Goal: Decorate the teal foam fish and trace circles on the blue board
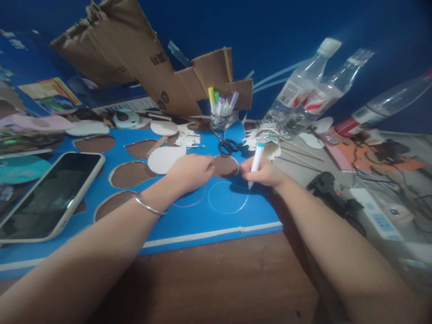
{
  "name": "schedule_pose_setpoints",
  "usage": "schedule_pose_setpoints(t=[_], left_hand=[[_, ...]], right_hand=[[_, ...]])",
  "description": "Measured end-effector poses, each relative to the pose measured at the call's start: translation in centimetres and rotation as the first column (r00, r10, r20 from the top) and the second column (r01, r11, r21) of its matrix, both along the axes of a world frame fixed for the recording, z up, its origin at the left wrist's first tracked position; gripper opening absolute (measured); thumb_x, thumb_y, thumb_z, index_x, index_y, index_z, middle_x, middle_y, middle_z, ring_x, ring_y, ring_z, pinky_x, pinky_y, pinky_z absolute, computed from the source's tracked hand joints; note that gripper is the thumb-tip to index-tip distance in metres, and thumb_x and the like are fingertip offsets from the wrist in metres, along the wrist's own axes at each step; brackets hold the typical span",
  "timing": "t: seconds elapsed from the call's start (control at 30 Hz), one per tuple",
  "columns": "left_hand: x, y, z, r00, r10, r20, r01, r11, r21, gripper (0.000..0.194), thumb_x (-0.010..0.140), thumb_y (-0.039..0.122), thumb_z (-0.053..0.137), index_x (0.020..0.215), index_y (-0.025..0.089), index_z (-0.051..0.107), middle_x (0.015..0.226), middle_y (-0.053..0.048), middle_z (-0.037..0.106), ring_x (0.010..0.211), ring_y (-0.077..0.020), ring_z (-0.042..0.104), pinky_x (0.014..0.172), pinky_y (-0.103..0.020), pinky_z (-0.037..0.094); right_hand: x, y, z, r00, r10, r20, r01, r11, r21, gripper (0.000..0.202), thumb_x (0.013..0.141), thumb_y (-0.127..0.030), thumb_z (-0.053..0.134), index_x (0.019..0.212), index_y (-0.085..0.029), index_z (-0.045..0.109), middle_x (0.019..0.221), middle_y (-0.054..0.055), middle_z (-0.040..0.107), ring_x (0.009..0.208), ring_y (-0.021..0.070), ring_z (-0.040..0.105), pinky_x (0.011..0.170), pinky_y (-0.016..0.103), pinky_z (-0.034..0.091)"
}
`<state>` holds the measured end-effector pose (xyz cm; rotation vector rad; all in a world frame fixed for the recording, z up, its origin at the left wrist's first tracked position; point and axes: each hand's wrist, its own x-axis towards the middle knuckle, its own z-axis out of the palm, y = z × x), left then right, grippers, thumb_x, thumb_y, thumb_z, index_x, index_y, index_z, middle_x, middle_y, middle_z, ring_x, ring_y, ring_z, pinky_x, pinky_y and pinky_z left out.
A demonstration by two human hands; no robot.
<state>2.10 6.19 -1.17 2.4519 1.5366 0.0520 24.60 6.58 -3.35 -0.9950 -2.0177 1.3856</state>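
My right hand (265, 172) is closed around a white marker (257, 159) with a blue end, held nearly upright. Its lower tip is at the right edge of a pale circle (229, 198) drawn on the blue board (202, 220). My left hand (194, 172) rests on the board with its fingers curled in; what is under them, if anything, is hidden. Beside it lies a white oval piece (165, 159), and a pink curved line (189, 204) shows just below it. An oval cut-out hole (226, 166) lies between my hands.
Black scissors (229, 145) and a cup of markers (221, 119) stand behind my hands. A phone (50, 193) lies on the left of the board. Plastic bottles (303, 90), wooden sticks (302, 150) and a power strip (376, 213) are on the right. Cardboard (135, 54) leans at the back.
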Motion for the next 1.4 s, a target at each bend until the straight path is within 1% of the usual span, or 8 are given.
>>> schedule_pose_setpoints(t=[0.07, 0.23, 0.43, 0.67, 0.8, 0.97, 1.17, 1.4], left_hand=[[0.0, -0.2, 0.3, 0.997, 0.031, 0.064, -0.032, 0.999, 0.017, 0.034, 0.084, 0.039, 0.033, 0.084, 0.019, 0.061, 0.074, -0.005, 0.063, 0.068, -0.0196, 0.058, 0.057, -0.028, 0.039], [-0.2, -0.6, 1.1, 0.957, 0.107, 0.269, -0.136, 0.987, 0.091, 0.031, 0.083, 0.039, 0.035, 0.094, 0.02, 0.057, 0.074, -0.003, 0.063, 0.066, -0.0185, 0.057, 0.061, -0.029, 0.04], [-0.6, 0.1, 0.5, 0.879, 0.08, 0.47, -0.104, 0.994, 0.026, 0.033, 0.076, 0.015, 0.034, 0.104, 0.019, 0.051, 0.093, -0.003, 0.064, 0.084, -0.0175, 0.058, 0.076, -0.031, 0.045], [-0.6, 0.5, -0.2, 0.882, 0.068, 0.466, -0.06, 0.998, -0.032, 0.039, 0.08, 0.014, 0.037, 0.117, 0.022, 0.047, 0.119, -0.004, 0.059, 0.105, -0.0159, 0.057, 0.092, -0.032, 0.043], [-0.4, 0.3, -0.1, 0.822, 0.113, 0.558, -0.041, 0.989, -0.139, 0.049, 0.077, 0.013, 0.043, 0.125, 0.024, 0.041, 0.131, -0.005, 0.049, 0.111, -0.0179, 0.054, 0.094, -0.033, 0.045], [-0.4, -0.2, 0.2, 0.769, 0.1, 0.632, 0.044, 0.977, -0.209, 0.055, 0.074, 0.01, 0.047, 0.126, 0.025, 0.039, 0.133, -0.006, 0.047, 0.113, -0.0196, 0.053, 0.09, -0.034, 0.048], [-0.6, -0.5, 0.0, 0.748, -0.031, 0.663, 0.157, 0.979, -0.131, 0.057, 0.075, 0.01, 0.048, 0.128, 0.025, 0.035, 0.132, -0.004, 0.048, 0.115, -0.016, 0.051, 0.098, -0.032, 0.043], [-0.5, -0.8, 0.4, 0.812, -0.113, 0.573, 0.176, 0.983, -0.057, 0.052, 0.074, 0.017, 0.055, 0.125, 0.024, 0.042, 0.123, -0.005, 0.056, 0.113, -0.0181, 0.053, 0.099, -0.035, 0.041]], right_hand=[[-0.2, 0.0, -0.1, 0.995, -0.05, -0.084, 0.048, 0.998, -0.026, 0.037, 0.066, -0.021, 0.059, 0.043, -0.018, 0.029, 0.045, -0.007, 0.025, 0.044, 0.0061, 0.023, 0.045, 0.025, 0.017], [-0.6, 0.4, -0.4, 0.889, -0.361, -0.28, 0.362, 0.931, -0.051, 0.043, 0.075, -0.045, 0.056, 0.047, -0.02, 0.036, 0.045, -0.005, 0.029, 0.043, 0.008, 0.028, 0.042, 0.024, 0.021], [-1.5, 0.0, 0.1, 0.832, -0.433, -0.346, 0.438, 0.897, -0.068, 0.03, 0.071, -0.042, 0.065, 0.062, -0.02, 0.047, 0.046, -0.006, 0.035, 0.041, 0.007, 0.031, 0.039, 0.022, 0.021], [-2.1, -0.4, 0.1, 0.822, -0.424, -0.379, 0.42, 0.902, -0.098, 0.023, 0.069, -0.039, 0.066, 0.064, -0.018, 0.057, 0.053, -0.003, 0.05, 0.047, 0.0081, 0.044, 0.042, 0.022, 0.033], [-2.2, -0.6, -0.2, 0.815, -0.41, -0.41, 0.379, 0.912, -0.158, 0.024, 0.077, -0.041, 0.055, 0.071, -0.018, 0.06, 0.057, -0.002, 0.056, 0.048, 0.009, 0.049, 0.044, 0.022, 0.038], [-2.9, -1.1, 0.4, 0.824, -0.427, -0.373, 0.388, 0.904, -0.178, 0.019, 0.071, -0.037, 0.065, 0.079, -0.02, 0.058, 0.061, -0.001, 0.062, 0.055, 0.0144, 0.059, 0.051, 0.027, 0.048], [-3.4, -1.6, 0.7, 0.842, -0.416, -0.342, 0.384, 0.909, -0.16, 0.019, 0.072, -0.038, 0.066, 0.075, -0.02, 0.059, 0.062, 0.001, 0.065, 0.058, 0.0165, 0.062, 0.055, 0.03, 0.051], [-3.4, -1.8, 0.7, 0.886, -0.332, -0.324, 0.29, 0.941, -0.173, 0.016, 0.068, -0.031, 0.069, 0.076, -0.019, 0.064, 0.066, 0.0, 0.066, 0.06, 0.0148, 0.062, 0.059, 0.028, 0.051]])
